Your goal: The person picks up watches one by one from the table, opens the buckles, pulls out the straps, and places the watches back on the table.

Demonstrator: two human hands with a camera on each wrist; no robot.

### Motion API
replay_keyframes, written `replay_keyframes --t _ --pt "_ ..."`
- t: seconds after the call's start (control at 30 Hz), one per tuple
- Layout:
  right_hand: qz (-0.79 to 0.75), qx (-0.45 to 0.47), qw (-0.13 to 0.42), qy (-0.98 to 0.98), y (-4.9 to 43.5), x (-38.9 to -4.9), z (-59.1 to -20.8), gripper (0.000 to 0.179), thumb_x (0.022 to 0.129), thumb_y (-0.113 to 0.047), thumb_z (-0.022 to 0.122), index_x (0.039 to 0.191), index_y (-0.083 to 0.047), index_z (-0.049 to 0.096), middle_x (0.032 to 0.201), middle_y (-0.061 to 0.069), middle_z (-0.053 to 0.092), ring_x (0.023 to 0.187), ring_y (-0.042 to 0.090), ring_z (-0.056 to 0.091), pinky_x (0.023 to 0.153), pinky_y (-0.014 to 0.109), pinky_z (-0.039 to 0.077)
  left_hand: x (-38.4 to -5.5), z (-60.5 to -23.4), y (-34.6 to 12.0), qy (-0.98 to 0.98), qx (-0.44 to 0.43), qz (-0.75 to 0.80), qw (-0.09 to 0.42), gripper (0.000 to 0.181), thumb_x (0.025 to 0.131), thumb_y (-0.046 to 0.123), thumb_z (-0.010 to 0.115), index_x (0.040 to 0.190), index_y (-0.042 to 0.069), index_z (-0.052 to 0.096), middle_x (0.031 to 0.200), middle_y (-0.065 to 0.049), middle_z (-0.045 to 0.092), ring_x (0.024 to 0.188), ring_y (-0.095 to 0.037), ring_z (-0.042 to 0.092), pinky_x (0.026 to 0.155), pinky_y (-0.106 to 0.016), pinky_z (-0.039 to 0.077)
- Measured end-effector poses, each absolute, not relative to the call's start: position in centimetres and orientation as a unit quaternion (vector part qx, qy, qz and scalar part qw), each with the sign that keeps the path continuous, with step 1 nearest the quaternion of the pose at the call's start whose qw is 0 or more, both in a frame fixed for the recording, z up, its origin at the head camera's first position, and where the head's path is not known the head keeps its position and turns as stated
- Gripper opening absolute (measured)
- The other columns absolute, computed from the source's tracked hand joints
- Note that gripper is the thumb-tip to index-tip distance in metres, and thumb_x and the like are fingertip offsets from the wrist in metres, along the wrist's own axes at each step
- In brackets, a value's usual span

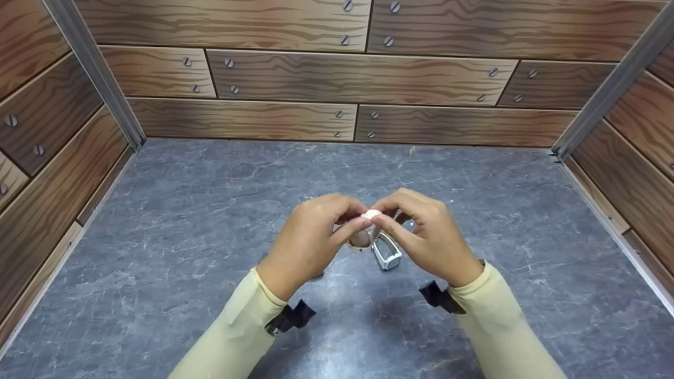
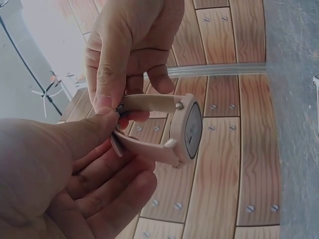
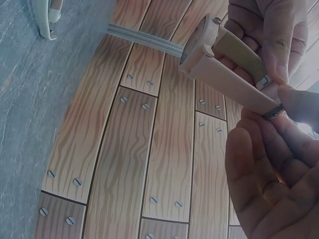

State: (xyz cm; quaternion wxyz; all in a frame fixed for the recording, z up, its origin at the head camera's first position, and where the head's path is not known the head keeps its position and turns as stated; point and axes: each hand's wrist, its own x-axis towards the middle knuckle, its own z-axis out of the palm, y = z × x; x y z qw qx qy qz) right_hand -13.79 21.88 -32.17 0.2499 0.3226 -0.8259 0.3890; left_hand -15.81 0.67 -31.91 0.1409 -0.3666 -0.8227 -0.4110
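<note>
A pale pink wristwatch [image 2: 185, 132] hangs by its strap between my two hands, its round face turned away from them. My left hand [image 1: 310, 237] pinches the strap at the buckle end between thumb and fingers. From the other side, my right hand [image 1: 426, 231] pinches the same strap closure, thumb against fingertips. A metal buckle [image 3: 273, 111] shows at the fingertips in the right wrist view. The fingertips of both hands meet there and cover part of the closure. In the head view the watch's case shows just below the fingers, over the table.
A white watch [image 1: 388, 252] with a looped strap lies on the grey marbled table [image 1: 210, 210] below my right hand. Part of a small dark thing [image 1: 318, 275] peeks out beside my left wrist. Wood-patterned walls [image 1: 316, 79] enclose the back and sides.
</note>
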Motion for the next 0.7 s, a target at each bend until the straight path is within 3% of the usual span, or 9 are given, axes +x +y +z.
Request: replay_keyframes --t 0.3,0.5,0.7 --pt "0.400 0.313 0.247 -0.825 22.25 -13.82 -32.21 0.013 0.095 -0.002 0.072 0.103 -0.012 0.076 0.095 -0.007 0.072 0.079 0.010 0.066 0.068 0.023 0.057 -15.82 -31.85 0.70 -0.832 -0.359 -0.401 0.131 0.016 0.101 0.029 0.068 0.102 0.016 0.077 0.095 0.008 0.072 0.090 -0.006 0.068 0.083 -0.024 0.056" --pt "0.411 0.304 0.254 -0.821 22.36 -13.82 -32.16 0.015 0.094 -0.002 0.073 0.104 -0.012 0.076 0.096 -0.005 0.073 0.082 0.011 0.067 0.071 0.023 0.057 -15.88 -31.86 0.59 -0.835 -0.357 -0.396 0.139 0.020 0.098 0.030 0.074 0.112 0.016 0.076 0.103 0.007 0.074 0.096 -0.008 0.068 0.088 -0.028 0.055" --pt "0.405 0.311 0.227 -0.829 22.40 -13.95 -32.26 0.010 0.097 -0.008 0.073 0.105 -0.013 0.075 0.097 -0.005 0.072 0.082 0.010 0.067 0.071 0.027 0.059 -15.80 -31.90 0.62 -0.852 -0.357 -0.355 0.142 0.014 0.100 0.030 0.071 0.105 0.018 0.078 0.099 0.008 0.075 0.095 -0.009 0.071 0.085 -0.032 0.057"
